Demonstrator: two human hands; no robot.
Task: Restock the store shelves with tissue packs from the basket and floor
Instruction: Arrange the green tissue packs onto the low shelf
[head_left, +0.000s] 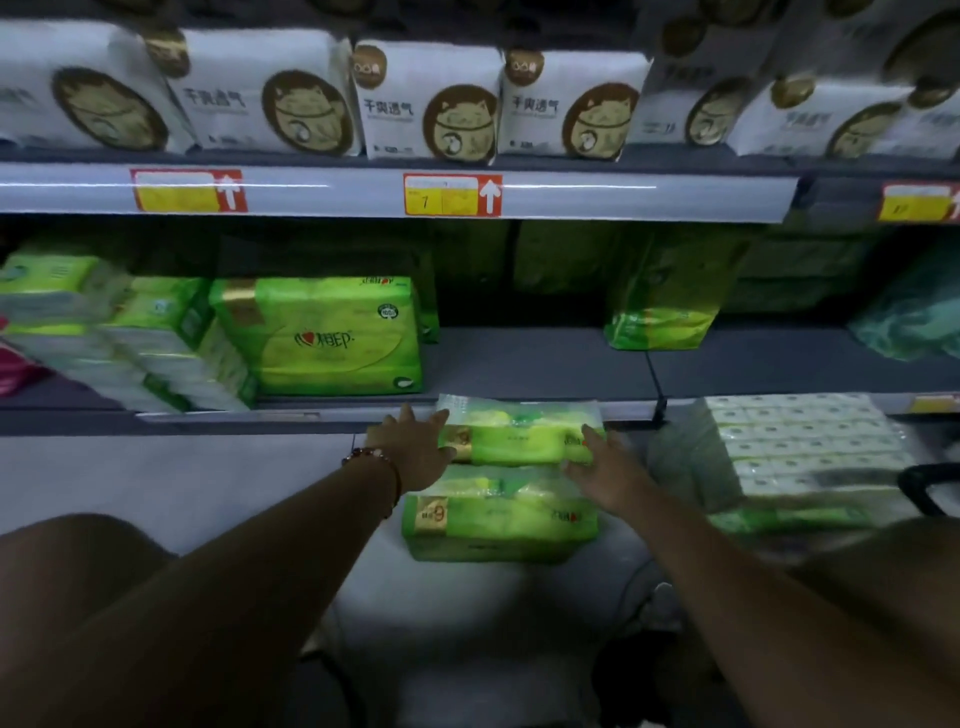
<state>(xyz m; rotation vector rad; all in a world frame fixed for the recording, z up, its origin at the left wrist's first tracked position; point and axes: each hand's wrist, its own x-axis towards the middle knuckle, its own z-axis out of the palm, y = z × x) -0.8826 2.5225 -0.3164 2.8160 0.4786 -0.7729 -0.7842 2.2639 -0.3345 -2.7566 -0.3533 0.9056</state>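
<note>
Head view looks down a dim store aisle at two grey shelves above a pale floor (208, 478). The upper shelf (363, 195) carries a row of white packs with brown round emblems (431, 104), set edge to edge, and red-and-yellow price tags (452, 195) sit on its front rail. The lower shelf (545, 364) holds green tissue packs at the left, one large green pack (332, 338) standing upright with its face outward, and another green pack (665, 291) further back at the right. Between these two the shelf board lies bare, an open stretch directly behind the hands, bounded in front by the shelf lip.

Below that lip, two green tissue packs are stacked on the floor. The top pack (519, 436) lies flat, its far edge just beside the shelf front; the bottom pack (498, 519) lies under it and juts nearer the person. To the right stands a clear-wrapped bundle of white rolls (805, 447) (a black handle-like shape shows at the frame's right edge, too cut off to identify).

The left hand (415, 457), a bead bracelet (379, 462) on its wrist, touches the top pack's left end with fingers spread and fairly straight. The right hand (602, 467) presses the pack's right end, fingers likewise extended. The pack sits between both palms.
</note>
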